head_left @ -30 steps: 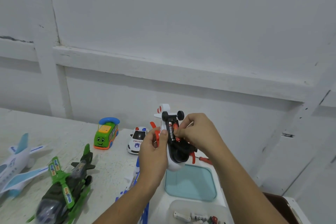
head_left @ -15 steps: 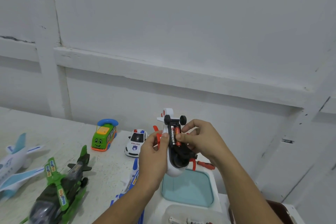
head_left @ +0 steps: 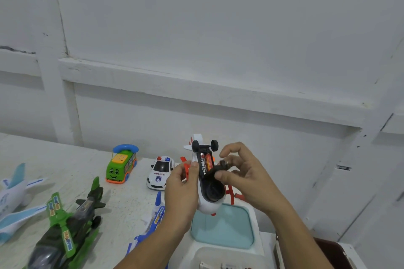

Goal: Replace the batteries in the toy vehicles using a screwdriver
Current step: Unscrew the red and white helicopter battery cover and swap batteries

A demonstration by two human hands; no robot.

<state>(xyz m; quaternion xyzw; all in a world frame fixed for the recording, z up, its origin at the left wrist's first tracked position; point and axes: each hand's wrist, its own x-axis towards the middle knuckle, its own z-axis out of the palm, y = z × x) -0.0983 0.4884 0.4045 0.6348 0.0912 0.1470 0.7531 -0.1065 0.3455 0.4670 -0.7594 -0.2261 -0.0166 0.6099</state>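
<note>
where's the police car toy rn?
Head view, left of centre: the police car sits on the table, between the green bus and the left hand.

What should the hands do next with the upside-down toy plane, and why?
Probably press the black piece, which looks like the battery cover, down over the open compartment. The left hand holds the white toy plane belly up, two batteries sit inside uncovered, and the right hand pinches that piece right beside them.
</note>
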